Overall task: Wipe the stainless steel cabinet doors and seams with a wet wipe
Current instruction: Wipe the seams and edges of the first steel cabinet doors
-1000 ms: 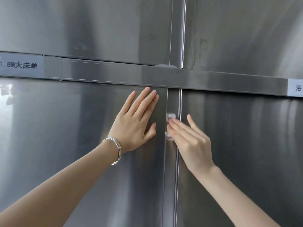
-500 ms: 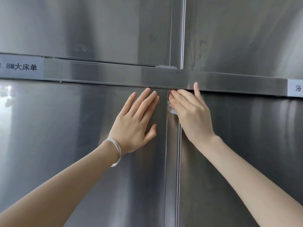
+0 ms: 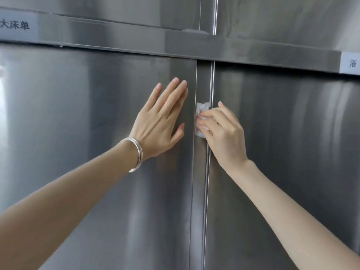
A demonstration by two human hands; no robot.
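The right hand [image 3: 222,133] has slid down the vertical seam [image 3: 206,191] since half a second ago. Then it was at the seam's top, right under the horizontal brushed-steel rail [image 3: 253,51]; now it sits well below the rail, about level with the left hand [image 3: 159,121]. The left hand has kept its place.

The right hand's fingers are bent over a small crumpled white wet wipe [image 3: 201,109] and press it against the flat steel strip just left of the seam. The forefinger is lifted and points up on the seam's right side; the thumb is hidden. Part of the wipe shows above and below the fingertips.

The left hand lies flat, fingers straight and close together, on the lower left stainless steel door [image 3: 87,114], near the seam but not touching it, and holds nothing. A thin silver bangle [image 3: 136,154] circles its wrist.

Right of the seam is the lower right stainless steel door [image 3: 292,133], which the right forearm crosses. Far left of the seam, on the rail, is a white paper label with black characters [image 3: 17,26]; far right of it, a second white label [image 3: 350,63] is cut off by the frame edge.
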